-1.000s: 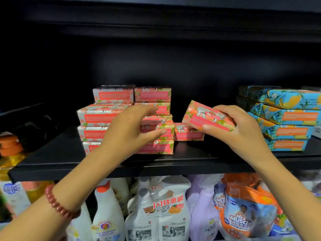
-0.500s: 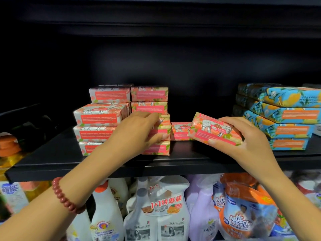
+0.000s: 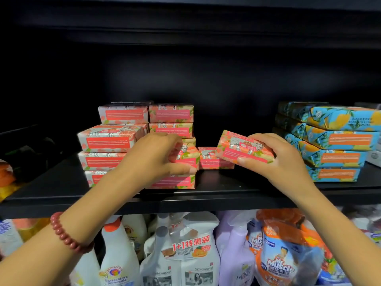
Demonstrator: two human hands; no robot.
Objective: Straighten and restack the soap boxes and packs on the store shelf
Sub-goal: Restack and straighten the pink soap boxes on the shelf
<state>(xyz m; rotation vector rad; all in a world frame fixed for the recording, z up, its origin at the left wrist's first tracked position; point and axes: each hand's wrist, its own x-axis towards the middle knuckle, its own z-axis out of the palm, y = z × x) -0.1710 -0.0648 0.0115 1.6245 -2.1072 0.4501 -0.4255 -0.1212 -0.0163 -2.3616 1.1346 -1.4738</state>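
Pink floral soap boxes form uneven stacks [image 3: 112, 139] on the black shelf [image 3: 226, 189]. My left hand [image 3: 156, 157] grips a pink box [image 3: 186, 155] in the front stack, thumb under it and fingers over its top. My right hand [image 3: 276, 159] holds another pink box [image 3: 243, 147], tilted, just above the shelf. Behind that box, a single pink box [image 3: 208, 159] lies flat on the shelf. Blue-and-orange soap packs [image 3: 338, 141] are stacked at the right.
The shelf's back is dark, and bare shelf shows between the pink stacks and the blue packs. Below the shelf edge stand spray bottles [image 3: 185, 254], a white bottle [image 3: 117, 256] and an orange refill pouch [image 3: 284, 254]. Orange-capped bottles [image 3: 6, 174] sit at far left.
My right hand has lowered the tilted pink box toward the shelf. My left hand has closed in on the front stack and taken hold of a box there.
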